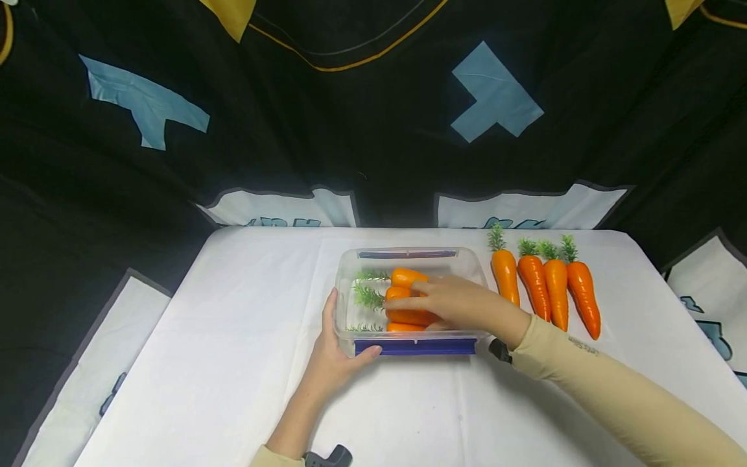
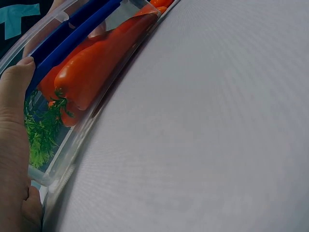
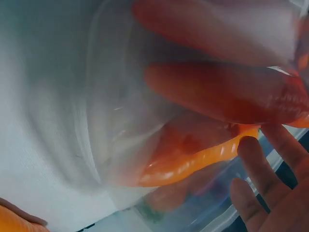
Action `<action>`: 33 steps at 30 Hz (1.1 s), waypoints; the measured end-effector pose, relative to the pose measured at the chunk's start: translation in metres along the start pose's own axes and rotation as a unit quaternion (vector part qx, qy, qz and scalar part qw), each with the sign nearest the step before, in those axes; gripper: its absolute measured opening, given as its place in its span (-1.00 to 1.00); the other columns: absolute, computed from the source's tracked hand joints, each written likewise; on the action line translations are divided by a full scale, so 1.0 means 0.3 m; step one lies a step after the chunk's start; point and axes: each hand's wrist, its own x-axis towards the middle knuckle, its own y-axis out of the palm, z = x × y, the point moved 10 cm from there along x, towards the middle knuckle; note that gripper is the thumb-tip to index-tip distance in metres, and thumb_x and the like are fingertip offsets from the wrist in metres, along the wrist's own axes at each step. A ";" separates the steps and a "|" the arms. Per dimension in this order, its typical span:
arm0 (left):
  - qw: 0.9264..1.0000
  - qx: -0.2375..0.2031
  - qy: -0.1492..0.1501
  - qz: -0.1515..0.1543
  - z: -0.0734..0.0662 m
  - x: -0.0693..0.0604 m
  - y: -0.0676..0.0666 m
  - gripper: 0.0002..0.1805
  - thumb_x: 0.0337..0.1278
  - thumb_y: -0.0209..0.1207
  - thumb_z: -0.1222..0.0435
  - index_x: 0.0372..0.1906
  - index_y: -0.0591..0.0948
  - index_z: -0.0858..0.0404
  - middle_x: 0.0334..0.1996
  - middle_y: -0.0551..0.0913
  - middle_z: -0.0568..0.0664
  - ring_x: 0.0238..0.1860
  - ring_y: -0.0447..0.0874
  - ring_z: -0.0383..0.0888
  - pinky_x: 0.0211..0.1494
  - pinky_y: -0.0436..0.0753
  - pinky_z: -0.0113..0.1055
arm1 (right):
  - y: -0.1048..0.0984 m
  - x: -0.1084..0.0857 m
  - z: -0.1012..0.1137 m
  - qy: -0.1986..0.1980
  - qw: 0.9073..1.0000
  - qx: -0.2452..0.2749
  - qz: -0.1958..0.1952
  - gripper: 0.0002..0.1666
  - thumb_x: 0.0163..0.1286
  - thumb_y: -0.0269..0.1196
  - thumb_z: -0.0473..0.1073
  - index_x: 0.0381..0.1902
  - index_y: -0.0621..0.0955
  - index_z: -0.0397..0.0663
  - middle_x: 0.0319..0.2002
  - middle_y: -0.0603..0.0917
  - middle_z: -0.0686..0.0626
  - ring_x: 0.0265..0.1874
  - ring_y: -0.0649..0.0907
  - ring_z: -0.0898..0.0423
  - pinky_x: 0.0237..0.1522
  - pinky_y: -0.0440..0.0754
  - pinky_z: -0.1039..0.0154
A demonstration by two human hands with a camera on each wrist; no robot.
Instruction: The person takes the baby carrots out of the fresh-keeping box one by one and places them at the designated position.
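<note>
A clear plastic food container (image 1: 345, 263) with blue latches (image 1: 415, 347) holds several orange carrots (image 1: 406, 277) with green leafy tops (image 1: 369, 297) toward its left end. My left hand (image 1: 335, 357) grips the container's front left corner, its thumb (image 2: 17, 79) on the front blue latch and its fingers along the left wall. Inside the container, my right hand (image 1: 461, 301) reaches over the carrots, hiding part of them. In the right wrist view, its fingers (image 3: 260, 169) are spread and nearly straight beside a carrot (image 3: 193, 164), pinching nothing.
Several more carrots (image 1: 557, 288) lie in a row to the container's right, leafy tops toward the back. A white cloth (image 1: 222, 363) covers the table. Behind it hangs a dark patterned cloth (image 1: 350, 143). My right sleeve (image 1: 607, 389) crosses the table's right front.
</note>
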 end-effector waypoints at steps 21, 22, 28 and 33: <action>1.000 0.004 -0.005 0.000 0.001 0.001 -0.001 0.37 -0.22 0.53 -0.04 0.56 -0.26 -0.35 0.51 0.23 0.17 0.45 0.31 0.17 0.44 0.31 0.23 | 0.044 0.002 -0.038 0.043 0.987 0.142 0.068 -0.22 0.33 0.36 -0.03 0.40 0.29 0.57 0.18 0.59 0.13 -0.11 0.65 0.14 0.18 0.62 0.09; 1.000 0.003 -0.005 0.000 0.001 0.001 -0.001 0.38 -0.22 0.53 -0.04 0.56 -0.26 -0.35 0.52 0.22 0.17 0.45 0.30 0.17 0.44 0.30 0.23 | 0.043 0.002 -0.040 0.045 0.986 0.142 0.070 -0.23 0.33 0.36 -0.05 0.39 0.29 0.56 0.15 0.59 0.13 -0.14 0.65 0.14 0.16 0.63 0.09; 1.000 0.000 -0.007 0.001 0.000 0.001 -0.001 0.38 -0.24 0.54 -0.04 0.55 -0.25 -0.35 0.52 0.21 0.16 0.46 0.29 0.16 0.46 0.28 0.21 | 0.031 -0.001 -0.038 0.041 0.989 0.126 0.062 -0.31 0.38 0.30 -0.14 0.35 0.33 0.52 0.25 0.53 0.07 -0.14 0.65 0.09 0.07 0.67 0.10; 1.000 0.002 -0.009 0.001 -0.002 0.000 -0.002 0.38 -0.24 0.54 -0.05 0.55 -0.24 -0.36 0.52 0.21 0.15 0.47 0.28 0.17 0.45 0.28 0.23 | 0.020 -0.004 -0.036 0.033 0.993 0.107 0.040 -0.38 0.44 0.23 -0.11 0.35 0.35 0.55 0.26 0.54 0.01 -0.28 0.66 0.12 -0.13 0.70 0.20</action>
